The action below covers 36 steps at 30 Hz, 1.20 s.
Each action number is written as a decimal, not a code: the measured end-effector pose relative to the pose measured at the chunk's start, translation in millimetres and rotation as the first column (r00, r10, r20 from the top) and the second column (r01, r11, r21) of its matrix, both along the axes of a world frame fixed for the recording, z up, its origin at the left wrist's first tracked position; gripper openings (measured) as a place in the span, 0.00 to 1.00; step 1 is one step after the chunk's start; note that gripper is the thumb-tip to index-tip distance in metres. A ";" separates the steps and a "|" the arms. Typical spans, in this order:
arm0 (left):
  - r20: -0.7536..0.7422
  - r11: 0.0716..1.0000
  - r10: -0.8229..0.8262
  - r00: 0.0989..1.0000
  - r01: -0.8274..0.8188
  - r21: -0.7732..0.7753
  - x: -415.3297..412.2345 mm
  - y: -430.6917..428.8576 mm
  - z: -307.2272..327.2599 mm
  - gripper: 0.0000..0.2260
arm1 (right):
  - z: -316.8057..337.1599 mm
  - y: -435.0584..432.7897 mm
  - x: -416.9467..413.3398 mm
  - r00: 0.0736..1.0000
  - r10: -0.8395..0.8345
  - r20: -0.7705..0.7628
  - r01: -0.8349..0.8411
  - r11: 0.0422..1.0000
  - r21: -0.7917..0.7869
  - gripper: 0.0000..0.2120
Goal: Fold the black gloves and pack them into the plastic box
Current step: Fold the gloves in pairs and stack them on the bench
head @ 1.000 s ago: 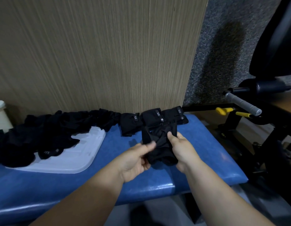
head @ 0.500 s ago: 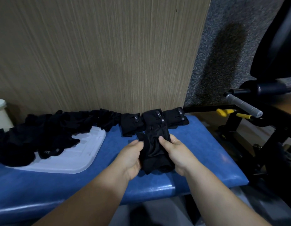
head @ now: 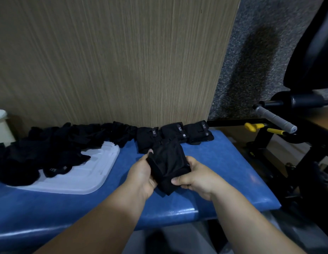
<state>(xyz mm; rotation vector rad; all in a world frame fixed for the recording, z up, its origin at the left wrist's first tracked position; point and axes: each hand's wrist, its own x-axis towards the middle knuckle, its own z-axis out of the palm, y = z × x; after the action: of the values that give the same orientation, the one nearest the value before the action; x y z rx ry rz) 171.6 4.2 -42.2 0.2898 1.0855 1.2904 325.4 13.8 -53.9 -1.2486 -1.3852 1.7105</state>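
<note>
Head view: loose gloves (head: 49, 149) lay heaped at nine o'clock across a white tray (head: 86, 178) on the blue table (head: 233, 171). Left hand (head: 141, 173) and right hand (head: 198, 177) each had a grip closed on one black glove (head: 168, 160) — three folded gloves (head: 173, 132) sat at its twelve o'clock.

On bench (head: 223, 171): 3 folded gloves (head: 173, 132) behind held glove (head: 168, 162); glove pile (head: 49, 143) left, partly on tray (head: 86, 176).
</note>
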 end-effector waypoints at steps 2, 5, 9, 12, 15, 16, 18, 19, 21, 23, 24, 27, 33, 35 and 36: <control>-0.024 0.998 0.048 0.999 -0.049 -0.030 -3.6 2.5 -2.9 0.12 | 1.1 -0.9 2.0 0.999 0.037 0.023 -0.037 0.999 -0.004 0.27; -0.045 0.998 0.054 0.998 -0.055 -0.033 -8.5 3.5 -4.6 0.11 | 5.1 -3.0 5.3 0.996 0.085 0.025 -0.085 0.996 -0.021 0.26; -0.127 0.998 0.051 0.991 -0.057 -0.041 -8.1 4.6 -8.8 0.12 | 7.9 -4.5 7.8 0.989 0.141 0.048 -0.141 0.990 -0.005 0.28; -0.221 0.997 0.048 0.974 -0.061 -0.049 -4.6 9.4 -15.2 0.14 | 8.1 -5.7 6.7 0.989 0.128 0.071 -0.130 0.991 0.019 0.27; -0.310 0.997 0.034 0.950 -0.055 -0.059 1.3 10.7 -15.4 0.12 | 8.2 -4.7 5.8 0.998 0.060 0.007 -0.061 0.998 0.019 0.23; -0.335 0.997 0.029 0.942 -0.050 -0.055 4.2 10.3 -13.5 0.12 | 9.0 -4.5 5.8 0.999 0.043 -0.023 -0.043 0.999 0.006 0.22; -0.404 0.998 0.016 0.915 -0.036 -0.042 8.5 11.5 -15.1 0.13 | 10.4 -3.1 6.3 0.998 0.011 -0.058 -0.012 1.000 -0.017 0.23; -0.441 0.999 0.014 0.897 -0.032 -0.033 10.9 11.3 -15.1 0.15 | 11.2 -2.7 6.4 0.999 -0.014 -0.050 0.013 1.000 -0.014 0.22; -0.499 1.000 0.020 0.866 -0.026 -0.005 15.9 13.0 -17.6 0.17 | 12.0 -1.9 6.2 0.994 -0.104 -0.023 0.104 0.994 0.020 0.15; -0.565 0.999 0.031 0.824 -0.009 0.041 20.4 16.5 -23.3 0.15 | 11.5 -0.9 6.8 0.977 -0.211 0.019 0.209 0.975 0.079 0.10; -0.602 0.998 0.037 0.798 0.006 0.070 23.3 17.5 -25.0 0.13 | 11.5 -0.9 7.8 0.968 -0.244 0.052 0.237 0.965 0.114 0.10; -0.679 0.990 0.066 0.731 0.036 0.136 33.5 20.7 -28.2 0.10 | 11.7 0.0 16.9 0.928 -0.313 0.200 0.263 0.934 0.242 0.09; -0.804 0.977 0.042 0.593 0.143 0.156 61.9 28.3 -28.1 0.12 | 5.9 6.2 49.4 0.803 -0.362 0.474 0.199 0.912 0.359 0.08; -0.857 0.962 0.034 0.515 0.215 0.167 69.6 27.2 -30.1 0.14 | 3.8 7.2 58.4 0.710 -0.366 0.602 0.141 0.911 0.387 0.07; -0.891 0.954 0.041 0.452 0.248 0.170 72.2 25.8 -32.8 0.14 | 3.0 7.0 61.8 0.654 -0.361 0.665 0.116 0.916 0.383 0.08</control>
<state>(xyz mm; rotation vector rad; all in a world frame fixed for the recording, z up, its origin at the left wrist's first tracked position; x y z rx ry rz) 243.8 30.0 -74.9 1.3779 1.7257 1.1523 387.1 20.8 -50.9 -1.9286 -1.7227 0.7487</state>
